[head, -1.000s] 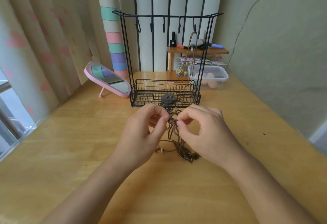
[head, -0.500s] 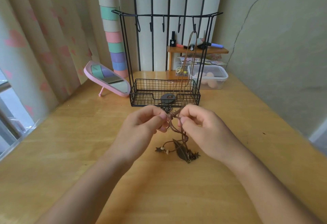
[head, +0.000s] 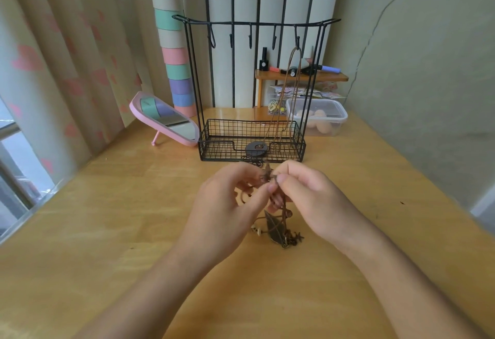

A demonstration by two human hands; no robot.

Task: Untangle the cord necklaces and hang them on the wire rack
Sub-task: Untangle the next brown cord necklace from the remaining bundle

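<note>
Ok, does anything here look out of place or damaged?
A thin crack runs up the wall on the right. Otherwise only the cord necklaces look untidy: one knotted clump pinched between the left hand and right hand, pendants trailing onto the table.

Your left hand [head: 227,205] and right hand [head: 313,199] meet over the middle of the surface [head: 107,231], pinching the tangled necklaces [head: 277,231] between them, whose lower ends lie on the surface below the hands, nearer you. Just behind the hands stands the wire rack [head: 227,148], with a hung necklace [head: 256,148] running from its rightmost hook down into the basket at its foot. Left of the rack leans a mirror [head: 166,119]; behind the rack to the right sits a lidded container [head: 318,116], with a small shelf [head: 302,76] behind it.
</note>
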